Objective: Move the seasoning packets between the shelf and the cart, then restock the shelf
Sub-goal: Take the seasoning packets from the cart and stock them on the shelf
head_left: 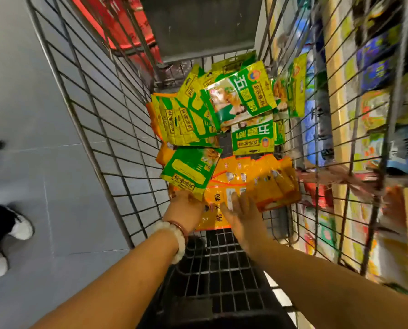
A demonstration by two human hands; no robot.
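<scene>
Green-and-yellow seasoning packets [239, 96] lie heaped in the far end of the wire cart [98, 129], their large white characters reading 五香粉 above a round logo; smaller print is too blurred to read. Orange packets [264, 184] fan out nearer, one showing 粉. The left hand [186, 210], bracelets at its wrist, reaches under a green packet, fingers hidden, so its grip cannot be told. The right hand [242, 214] presses flat on the orange packets. Smeared shelf goods [369, 110] show through the cart's right side.
</scene>
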